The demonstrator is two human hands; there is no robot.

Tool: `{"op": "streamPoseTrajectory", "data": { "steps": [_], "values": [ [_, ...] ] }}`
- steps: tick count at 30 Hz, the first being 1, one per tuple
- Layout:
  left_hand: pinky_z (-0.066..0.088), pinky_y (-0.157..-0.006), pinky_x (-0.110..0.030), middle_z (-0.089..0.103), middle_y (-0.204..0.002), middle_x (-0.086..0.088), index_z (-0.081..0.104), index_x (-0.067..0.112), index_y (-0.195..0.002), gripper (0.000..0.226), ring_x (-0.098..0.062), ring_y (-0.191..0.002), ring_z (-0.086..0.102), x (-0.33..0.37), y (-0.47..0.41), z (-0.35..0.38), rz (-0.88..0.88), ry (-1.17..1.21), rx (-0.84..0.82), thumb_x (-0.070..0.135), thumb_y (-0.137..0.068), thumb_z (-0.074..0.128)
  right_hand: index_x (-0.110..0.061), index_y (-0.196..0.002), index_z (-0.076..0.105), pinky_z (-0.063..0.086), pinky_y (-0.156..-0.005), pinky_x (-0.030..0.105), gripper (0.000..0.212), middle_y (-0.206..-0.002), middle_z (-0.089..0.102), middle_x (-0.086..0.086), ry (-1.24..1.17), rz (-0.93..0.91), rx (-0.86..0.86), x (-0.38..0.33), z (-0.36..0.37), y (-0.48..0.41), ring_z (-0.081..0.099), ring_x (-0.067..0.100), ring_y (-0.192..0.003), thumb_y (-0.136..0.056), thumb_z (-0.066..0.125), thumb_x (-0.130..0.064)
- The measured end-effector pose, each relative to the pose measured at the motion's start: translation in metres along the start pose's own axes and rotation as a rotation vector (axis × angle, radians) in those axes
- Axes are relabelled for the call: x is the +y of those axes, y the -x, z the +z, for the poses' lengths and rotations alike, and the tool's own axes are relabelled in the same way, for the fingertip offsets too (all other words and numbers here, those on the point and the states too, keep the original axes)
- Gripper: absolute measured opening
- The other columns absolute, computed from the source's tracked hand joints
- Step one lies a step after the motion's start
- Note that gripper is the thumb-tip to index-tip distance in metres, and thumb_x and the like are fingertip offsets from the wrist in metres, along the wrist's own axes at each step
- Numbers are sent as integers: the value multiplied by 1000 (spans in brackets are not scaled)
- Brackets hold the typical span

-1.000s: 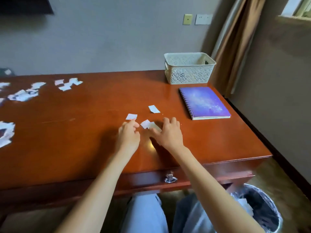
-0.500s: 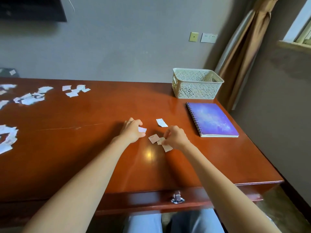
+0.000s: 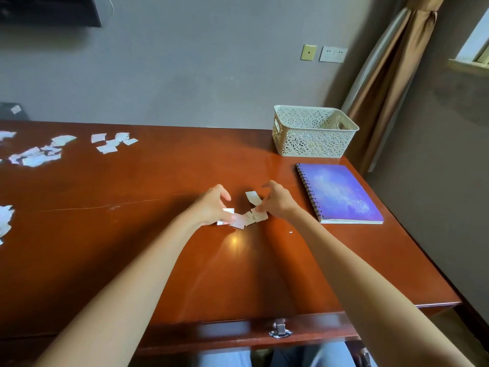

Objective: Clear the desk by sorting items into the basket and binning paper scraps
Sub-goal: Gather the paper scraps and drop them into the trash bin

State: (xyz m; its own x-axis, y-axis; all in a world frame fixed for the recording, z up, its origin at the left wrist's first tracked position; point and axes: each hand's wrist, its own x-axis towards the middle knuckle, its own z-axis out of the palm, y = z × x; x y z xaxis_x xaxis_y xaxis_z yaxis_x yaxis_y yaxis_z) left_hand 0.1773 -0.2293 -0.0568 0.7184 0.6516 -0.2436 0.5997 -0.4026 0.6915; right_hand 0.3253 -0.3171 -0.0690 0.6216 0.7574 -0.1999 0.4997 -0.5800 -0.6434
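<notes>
A small cluster of white paper scraps (image 3: pixel 244 219) lies mid-desk between my hands, with one more scrap (image 3: pixel 252 197) just behind it. My left hand (image 3: pixel 211 205) curls over the cluster's left end, thumb and fingertips pinching a scrap against the wood. My right hand (image 3: pixel 279 202) pinches the scraps at the right end, its index finger raised. A cream lattice basket (image 3: pixel 312 144) stands at the back right, and nothing shows inside it. A purple spiral notebook (image 3: pixel 341 194) lies flat in front of the basket.
More paper scraps are scattered at the far left (image 3: pixel 37 156), back left (image 3: pixel 113 143) and the left edge (image 3: pixel 4 221). The brown desk (image 3: pixel 132 234) has a drawer handle (image 3: pixel 280 332) at its front. A curtain hangs to the right, and no bin is visible.
Both hands have closed in on the scraps and drawn them into one tight cluster. The view has tilted up, so the bin under the desk has dropped out of sight.
</notes>
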Motion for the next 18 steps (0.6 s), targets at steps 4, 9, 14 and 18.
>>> {"op": "streamPoseTrajectory", "data": {
  "steps": [4, 9, 14, 18],
  "values": [
    [48, -87, -32, 51, -126, -10, 41, 14, -132, 68, -20, -102, 52, 6, 0, 15, -1, -147, -75, 21, -75, 76, -3, -130, 44, 47, -94, 36, 65, -132, 51, 14, 148, 36, -63, -4, -1, -8, 50, 29, -120, -75, 75, -20],
    [44, -70, -27, 53, -120, -10, 52, 8, -117, 49, -18, -89, 49, 13, -2, 28, 9, -178, 14, 21, -76, 75, -3, -106, 63, 40, -58, 22, 34, -99, 59, 11, 153, 22, -120, -10, -1, -9, 56, 25, -92, -77, 73, -16],
    [45, -71, -29, 47, -114, -6, 53, 12, -98, 31, -18, -89, 45, 13, -1, 33, -9, -169, 68, 20, -77, 74, -1, -93, 71, 38, -55, 20, 17, -92, 66, 14, 157, -30, -130, -7, 4, -4, 55, 21, -81, -81, 62, -9],
    [49, -65, -29, 51, -102, -3, 50, 13, -95, 33, -21, -86, 50, 15, -2, 35, -32, -68, 78, 14, -75, 75, -3, -96, 58, 37, -54, 23, 19, -86, 52, 8, 197, -52, -129, -4, 0, 4, 49, 23, -82, -82, 65, -13]
  ]
}}
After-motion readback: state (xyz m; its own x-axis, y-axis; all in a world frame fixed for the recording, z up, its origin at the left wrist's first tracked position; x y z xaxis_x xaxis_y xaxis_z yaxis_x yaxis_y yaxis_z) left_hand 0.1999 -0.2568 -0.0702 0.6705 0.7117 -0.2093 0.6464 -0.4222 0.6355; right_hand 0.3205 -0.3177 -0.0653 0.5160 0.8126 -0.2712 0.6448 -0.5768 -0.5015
